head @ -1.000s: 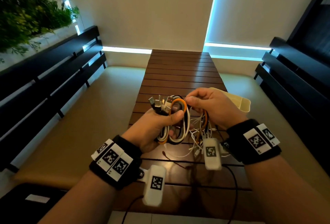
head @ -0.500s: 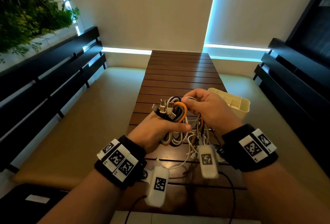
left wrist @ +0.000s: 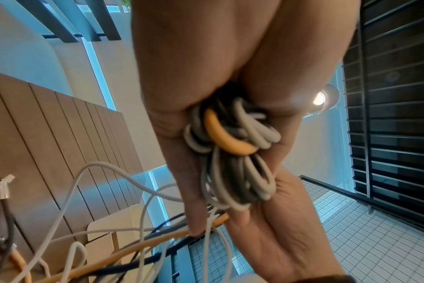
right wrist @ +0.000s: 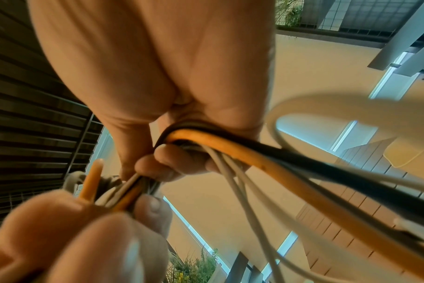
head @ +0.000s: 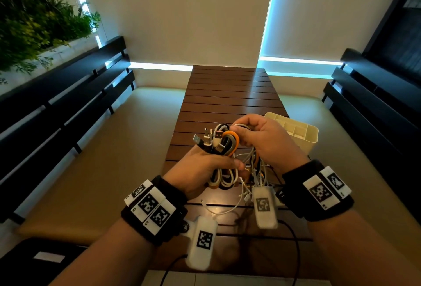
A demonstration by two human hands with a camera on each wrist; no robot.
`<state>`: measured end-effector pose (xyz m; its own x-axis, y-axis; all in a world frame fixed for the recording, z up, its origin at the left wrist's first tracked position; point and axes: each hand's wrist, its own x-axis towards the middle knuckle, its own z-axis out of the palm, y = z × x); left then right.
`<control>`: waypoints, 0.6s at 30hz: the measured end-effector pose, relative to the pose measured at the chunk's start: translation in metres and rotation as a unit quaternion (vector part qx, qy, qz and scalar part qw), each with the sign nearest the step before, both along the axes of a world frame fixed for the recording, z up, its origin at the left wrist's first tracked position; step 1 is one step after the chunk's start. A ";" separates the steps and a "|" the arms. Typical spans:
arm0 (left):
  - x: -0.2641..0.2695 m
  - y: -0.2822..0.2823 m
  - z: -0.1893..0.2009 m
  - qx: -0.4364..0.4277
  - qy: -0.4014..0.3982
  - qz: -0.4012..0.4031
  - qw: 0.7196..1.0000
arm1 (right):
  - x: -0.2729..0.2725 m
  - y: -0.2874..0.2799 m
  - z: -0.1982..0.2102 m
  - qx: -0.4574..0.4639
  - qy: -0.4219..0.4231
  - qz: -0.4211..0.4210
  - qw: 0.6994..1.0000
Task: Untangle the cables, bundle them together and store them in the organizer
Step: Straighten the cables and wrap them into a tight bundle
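Over the table's [head: 227,94] near end, left hand [head: 200,169] is gripping the looped cables [head: 224,149] while right hand [head: 262,140] is pinching the loose strands. I'd be keeping each wrap snug and even. Organizer [head: 303,135] is sitting at the right edge.

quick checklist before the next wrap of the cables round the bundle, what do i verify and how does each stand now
1. Left hand grips the coiled bundle: ok.
2. Right hand grips the loose strands: ok.
3. Plug ends gathered at the bundle's top: ok.
4. Loose tails free of tangles: not ok, they hang crossed over the table.
5. Organizer within reach, compartments open: ok.
6. Bundle tied: cannot tell.
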<state>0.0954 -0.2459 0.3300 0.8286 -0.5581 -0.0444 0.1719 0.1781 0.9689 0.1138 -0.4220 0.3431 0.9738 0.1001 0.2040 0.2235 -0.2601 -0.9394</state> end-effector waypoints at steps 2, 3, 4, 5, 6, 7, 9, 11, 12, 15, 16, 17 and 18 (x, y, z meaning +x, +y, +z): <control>0.000 0.001 0.000 -0.005 0.012 -0.002 1.000 | -0.001 0.000 0.001 -0.005 -0.003 -0.005 1.000; 0.000 0.001 0.000 -0.004 0.013 -0.001 1.000 | -0.002 0.000 0.001 -0.005 -0.005 -0.005 1.000; 0.000 0.000 0.001 0.000 0.011 0.003 1.000 | -0.002 -0.001 0.001 -0.002 -0.005 -0.005 1.000; 0.001 0.000 0.001 0.006 0.006 0.011 1.000 | -0.002 -0.001 0.002 0.003 -0.001 -0.005 1.000; 0.002 -0.001 0.001 0.007 -0.002 0.020 1.000 | -0.001 -0.001 0.001 0.008 0.004 -0.006 1.000; 0.003 -0.001 0.002 0.007 -0.011 0.031 0.999 | -0.002 -0.001 0.001 0.015 0.009 -0.008 1.000; 0.005 -0.002 0.002 0.012 -0.023 0.051 0.998 | -0.003 0.000 0.001 0.018 0.004 -0.016 1.000; 0.008 -0.002 0.002 0.023 -0.029 0.065 0.997 | -0.004 0.001 0.002 -0.022 -0.039 -0.039 0.998; 0.009 -0.002 0.002 0.027 -0.031 0.069 0.997 | -0.006 0.001 0.005 -0.034 -0.062 -0.041 0.997; 0.011 -0.001 0.001 0.025 -0.042 0.079 0.996 | -0.010 0.007 0.012 -0.052 -0.103 0.028 0.993; 0.012 0.000 0.000 0.024 -0.045 0.080 0.995 | -0.012 0.009 0.011 -0.064 -0.102 0.046 0.992; 0.013 0.000 -0.001 0.023 -0.047 0.078 0.996 | -0.013 0.011 0.010 -0.068 -0.099 0.051 0.991; 0.013 0.001 -0.001 0.018 -0.048 0.072 0.996 | -0.013 0.013 0.009 -0.063 -0.097 0.047 0.992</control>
